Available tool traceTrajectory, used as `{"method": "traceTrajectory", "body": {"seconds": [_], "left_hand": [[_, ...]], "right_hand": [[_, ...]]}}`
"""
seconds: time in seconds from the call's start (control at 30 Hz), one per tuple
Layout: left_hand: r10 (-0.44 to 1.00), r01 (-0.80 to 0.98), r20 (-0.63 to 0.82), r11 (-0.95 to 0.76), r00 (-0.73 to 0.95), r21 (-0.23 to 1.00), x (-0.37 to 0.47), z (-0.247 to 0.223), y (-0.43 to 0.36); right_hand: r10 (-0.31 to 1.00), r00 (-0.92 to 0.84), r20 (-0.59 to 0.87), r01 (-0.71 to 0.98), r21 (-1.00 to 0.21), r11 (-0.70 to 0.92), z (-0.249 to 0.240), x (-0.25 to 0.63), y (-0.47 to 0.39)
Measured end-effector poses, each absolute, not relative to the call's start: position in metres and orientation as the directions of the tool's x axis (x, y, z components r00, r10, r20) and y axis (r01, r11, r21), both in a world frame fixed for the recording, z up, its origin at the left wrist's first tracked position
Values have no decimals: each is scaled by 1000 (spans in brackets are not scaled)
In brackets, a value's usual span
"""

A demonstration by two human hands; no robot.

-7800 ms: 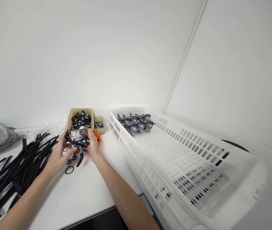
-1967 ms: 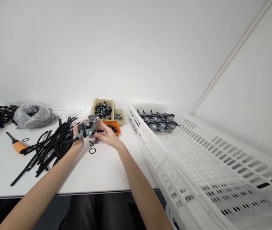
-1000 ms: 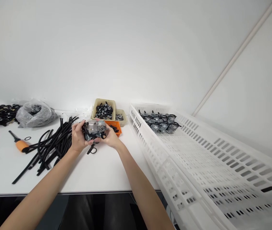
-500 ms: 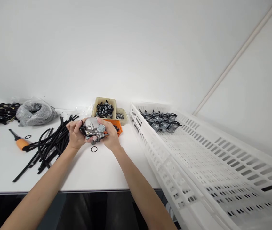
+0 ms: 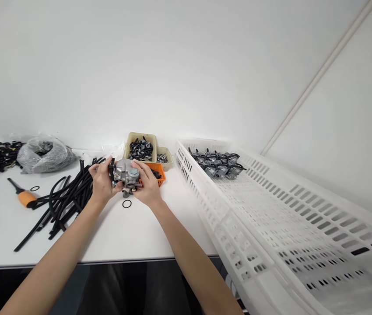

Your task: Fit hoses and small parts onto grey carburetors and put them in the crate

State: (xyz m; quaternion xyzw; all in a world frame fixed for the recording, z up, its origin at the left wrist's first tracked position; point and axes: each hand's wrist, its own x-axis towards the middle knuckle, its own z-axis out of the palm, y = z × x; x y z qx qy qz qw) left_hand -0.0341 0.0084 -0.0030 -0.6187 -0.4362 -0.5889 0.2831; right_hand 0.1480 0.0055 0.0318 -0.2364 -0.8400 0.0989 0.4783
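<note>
Silvery metal carburetor (image 5: 126,173) sits gripped between 2 bare hands, left hand (image 5: 103,180) and right hand (image 5: 147,183), above a white table (image 5: 140,236).

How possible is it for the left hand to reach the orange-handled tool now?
Probably yes, if the left hand frees itself from the metal part; it could pass above the black tubes towards the orange-handled tool.
</note>
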Motion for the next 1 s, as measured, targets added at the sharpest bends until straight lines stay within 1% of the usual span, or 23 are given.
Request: {"method": "traceTrajectory", "body": {"seconds": [0.13,0.3,0.47,0.7,1.0], "left_hand": [[276,855,959,-482,-59,191,-31,6,1],[310,853,949,-478,-58,209,-26,11,-3],[339,846,938,-480,-67,234,-22,11,-5],[417,810,901,-482,-123,334,-19,10,-7],[480,807,865,-446,-149,387,-19,10,-8]], "right_hand": [[522,-440,731,299,-429,853,34,147,3],[501,-426,753,269,-424,865,36,148,2],[536,-436,724,271,-462,844,34,148,3],[538,-428,726,292,-452,843,31,145,5],[545,-397,738,300,-457,837,27,142,7]]}}
